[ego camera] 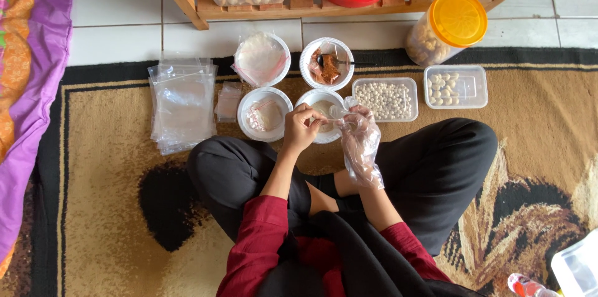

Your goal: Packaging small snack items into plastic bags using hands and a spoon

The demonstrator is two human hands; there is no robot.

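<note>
I sit cross-legged on a patterned carpet. My bare left hand (301, 126) has its fingers pinched on clear plastic at the fingertips of my right hand (357, 130), which wears a loose clear plastic glove (363, 153). Both hands meet over a white bowl (315, 96) with pale contents; whether a small packet is between them I cannot tell. Left of it, a white bowl (250, 124) holds a small clear packet. Behind stand a bowl of reddish-brown seasoning with a spoon (327, 65) and a bowl covered by clear bags (261, 59).
A stack of clear plastic bags (182, 107) lies on the left, with smaller bags (228, 102) beside it. Two clear tubs of pale nuts (385, 99) (455, 86) and an orange-lidded jar (445, 29) are on the right. A wooden rack (299, 4) holds containers behind. Purple fabric (31, 54) edges the left.
</note>
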